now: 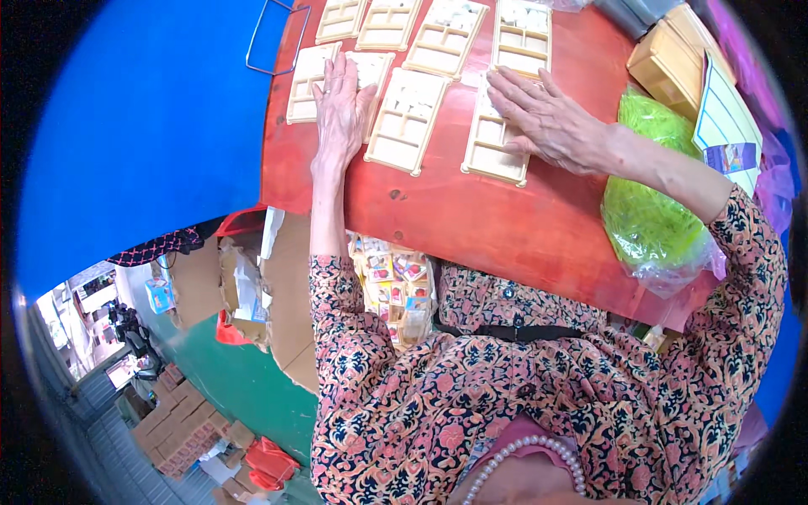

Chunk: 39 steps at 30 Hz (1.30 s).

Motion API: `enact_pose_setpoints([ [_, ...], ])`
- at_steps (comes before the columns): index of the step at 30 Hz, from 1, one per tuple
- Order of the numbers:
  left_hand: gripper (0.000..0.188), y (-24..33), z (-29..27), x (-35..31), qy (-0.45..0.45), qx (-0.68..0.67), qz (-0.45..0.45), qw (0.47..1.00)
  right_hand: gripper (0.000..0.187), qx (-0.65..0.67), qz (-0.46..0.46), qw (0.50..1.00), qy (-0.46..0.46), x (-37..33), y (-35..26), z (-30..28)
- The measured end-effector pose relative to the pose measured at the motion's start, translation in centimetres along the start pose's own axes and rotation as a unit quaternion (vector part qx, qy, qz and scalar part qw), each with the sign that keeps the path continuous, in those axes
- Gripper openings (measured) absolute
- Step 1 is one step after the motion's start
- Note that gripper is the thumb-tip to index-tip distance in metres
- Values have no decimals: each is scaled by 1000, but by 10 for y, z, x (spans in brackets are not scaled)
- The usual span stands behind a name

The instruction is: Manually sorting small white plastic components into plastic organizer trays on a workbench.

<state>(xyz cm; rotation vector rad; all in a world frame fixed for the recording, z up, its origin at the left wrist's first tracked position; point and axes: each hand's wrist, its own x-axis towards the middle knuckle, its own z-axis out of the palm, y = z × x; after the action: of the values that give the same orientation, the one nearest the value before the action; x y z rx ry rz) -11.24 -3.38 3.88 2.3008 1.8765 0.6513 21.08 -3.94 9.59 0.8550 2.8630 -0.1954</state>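
Several cream plastic trays with divided compartments lie in two uneven rows on the red table (454, 210). My left hand (341, 114) reaches over a tray (303, 105) at the near left and the one beside it, its fingers stretched out flat. Between my hands lies another tray (391, 151) with small white pieces in its far compartments. My right hand (547, 122) rests on the far part of the near right tray (497, 164), fingers extended, the thumb over its edge. What lies beneath both palms is hidden. Farther back, a tray (433, 61) also holds white pieces.
A clear bag of bright green shredded filler (652, 202) lies beside my right forearm. Behind it stand yellowish boxes (669, 63). A blue surface (151, 143) with a wire handle (278, 38) adjoins the table's left. Cardboard cartons (181, 425) stand on the floor below left.
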Motion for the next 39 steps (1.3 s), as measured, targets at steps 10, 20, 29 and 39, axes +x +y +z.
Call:
enact_pose_setpoints([
  [10, 37, -24, -8, -4, 116, -145, -44, 982, 33, 110, -143, 947, 267, 139, 13, -19],
  [20, 32, -20, 1, -5, 108, -41, 2, 993, 16, 176, -117, 898, 386, 288, -9, 24],
  [29, 29, -25, -11, -2, 126, -35, 15, 991, 13, 184, -142, 892, 389, 304, 13, 4],
  [39, 34, 2, 14, 2, 133, -24, 63, 989, 12, 182, -36, 932, 313, -159, 324, 148],
])
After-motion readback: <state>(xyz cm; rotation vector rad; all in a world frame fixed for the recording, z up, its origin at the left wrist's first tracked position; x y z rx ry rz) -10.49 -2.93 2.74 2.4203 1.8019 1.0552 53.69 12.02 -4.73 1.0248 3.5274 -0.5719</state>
